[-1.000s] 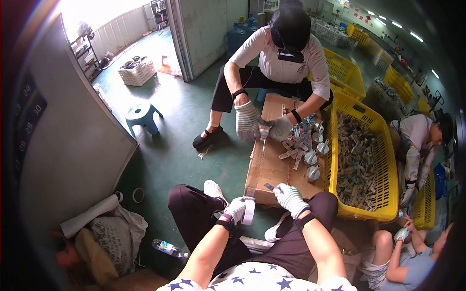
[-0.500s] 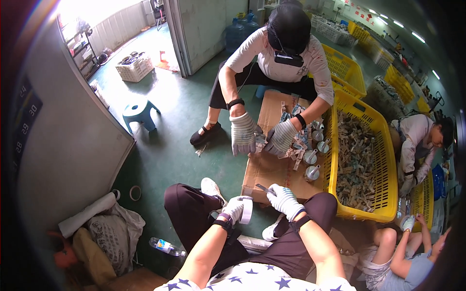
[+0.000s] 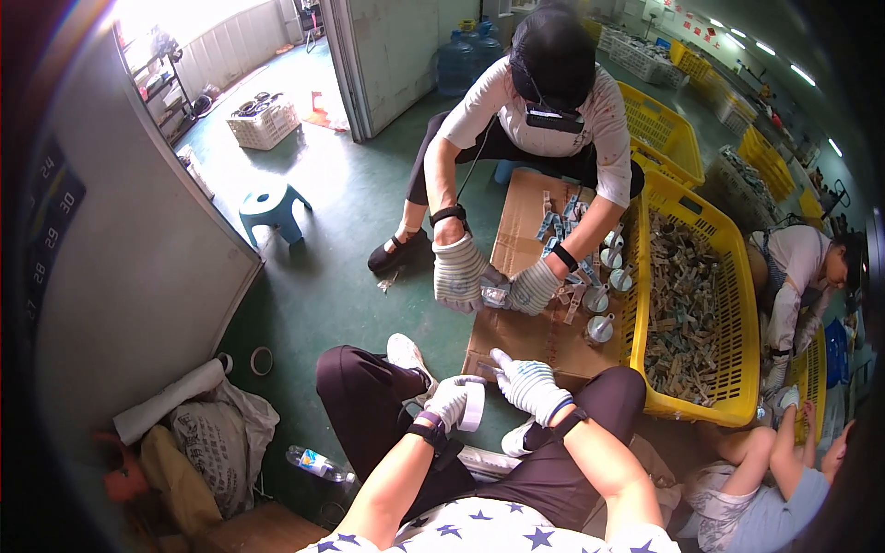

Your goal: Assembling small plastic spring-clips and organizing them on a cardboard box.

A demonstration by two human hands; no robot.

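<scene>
My left hand, in a striped knit glove, is closed round a roll of white tape above my lap. Just right of it, my right hand, gloved the same way, grips a thin dark flat piece like a blade, mostly hidden by the fingers; one finger points forward. Both hands hover off the near edge of a cardboard sheet. Across from me, a co-worker's gloved hands hold a small shiny, clear-looking piece over the cardboard.
Several pale clip-like parts and round white-topped pieces lie on the cardboard. A yellow crate full of such parts stands at right. A blue stool, a bottle and sacks are at left.
My right hand has shifted slightly left and turned, so less of the dark piece shows. The co-worker's hands have come together lower round the shiny piece.
</scene>
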